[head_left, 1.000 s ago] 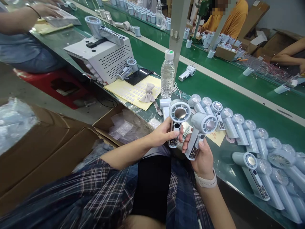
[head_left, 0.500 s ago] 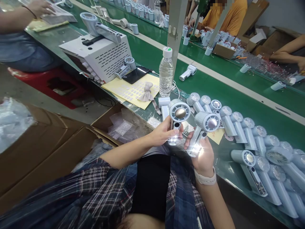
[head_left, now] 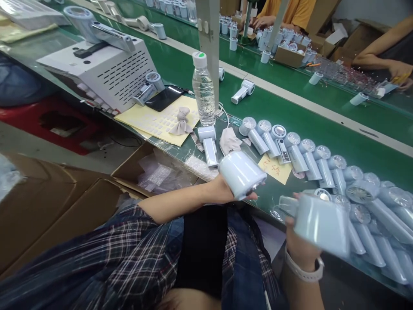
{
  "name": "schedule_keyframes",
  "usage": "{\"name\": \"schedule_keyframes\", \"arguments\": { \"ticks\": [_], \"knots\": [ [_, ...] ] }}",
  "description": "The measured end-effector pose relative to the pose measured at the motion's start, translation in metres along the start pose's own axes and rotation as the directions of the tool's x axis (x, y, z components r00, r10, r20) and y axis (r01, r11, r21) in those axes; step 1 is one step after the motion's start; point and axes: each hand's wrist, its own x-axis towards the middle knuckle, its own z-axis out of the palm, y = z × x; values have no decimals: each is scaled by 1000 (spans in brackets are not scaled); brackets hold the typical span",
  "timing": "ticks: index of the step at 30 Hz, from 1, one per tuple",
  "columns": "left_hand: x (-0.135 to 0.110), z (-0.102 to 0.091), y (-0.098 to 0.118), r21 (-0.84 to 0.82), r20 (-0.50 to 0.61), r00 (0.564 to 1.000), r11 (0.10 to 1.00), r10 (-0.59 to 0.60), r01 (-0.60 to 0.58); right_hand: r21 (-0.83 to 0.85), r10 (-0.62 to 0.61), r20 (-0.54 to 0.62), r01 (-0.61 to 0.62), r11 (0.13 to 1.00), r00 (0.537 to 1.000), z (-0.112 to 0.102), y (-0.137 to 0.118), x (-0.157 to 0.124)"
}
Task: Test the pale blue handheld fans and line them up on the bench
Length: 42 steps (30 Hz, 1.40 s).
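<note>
My left hand (head_left: 222, 191) is closed around a pale blue handheld fan (head_left: 241, 173), its round head tipped up toward the camera and hiding the fingers. My right hand (head_left: 298, 245) grips a second pale blue fan (head_left: 321, 224), blurred and turned on its side, just above the near end of a row of several like fans (head_left: 322, 165) lying on the green bench (head_left: 355, 142). A white watch sits on my right wrist. Both hands are over the bench's front edge, above my lap.
A water bottle (head_left: 203, 90), a yellow sticker sheet (head_left: 155, 120) with a grey cloth, a phone and a white vented machine (head_left: 106, 73) stand at the left. Open cardboard boxes (head_left: 155, 172) sit below the bench. Other people's arms work across the conveyor at top right.
Both fans were upright with lit displays facing me. Now both are turned over, and the right hand has carried its fan right and down toward the row. The view has shifted right.
</note>
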Motion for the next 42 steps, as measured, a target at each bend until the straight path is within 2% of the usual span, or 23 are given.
{"name": "schedule_keyframes", "arguments": {
  "ticks": [3,6,8,10,12,14,16,20,23,26,31,34,37,42],
  "knots": [
    [14,18,-21,104,-10,997,992,-74,75,-143,0,-145,-21,990,989,2,19,2],
    [25,32,-37,193,-65,985,966,-163,172,-18,94,-121,-97,995,988,15,28,8],
    [24,34,-37,195,-61,983,963,-176,184,126,162,-71,-152,980,984,23,25,9],
    [20,32,-31,109,-46,979,973,-200,204,263,230,-9,-219,940,973,31,18,6],
    [13,25,-22,-70,13,971,969,-237,237,353,269,58,-272,895,961,37,9,1],
    [6,17,-12,-251,101,963,931,-249,267,398,273,115,-296,868,955,42,0,-2],
    [-1,8,-2,-346,155,960,898,-231,272,419,265,154,-306,855,952,44,-7,-2],
    [-12,-6,17,-340,169,964,906,-206,253,406,271,222,-341,848,937,46,-20,-1],
    [-17,-10,24,-385,145,974,897,-174,218,389,291,289,-389,835,912,50,-29,-2],
    [-16,-9,23,-444,101,985,880,-140,170,407,286,329,-408,817,900,56,-37,-3],
    [-10,-8,20,-448,136,958,847,-253,287,484,308,344,-448,752,887,67,-46,0],
    [-7,-8,21,-484,67,954,826,-293,287,519,301,364,-460,721,882,71,-49,1],
    [-7,-9,19,-539,79,954,792,-291,286,520,269,412,-467,716,871,72,-49,1],
    [-9,-12,14,-544,88,959,794,-269,273,543,241,369,-419,728,897,69,-46,4]
  ]
}}
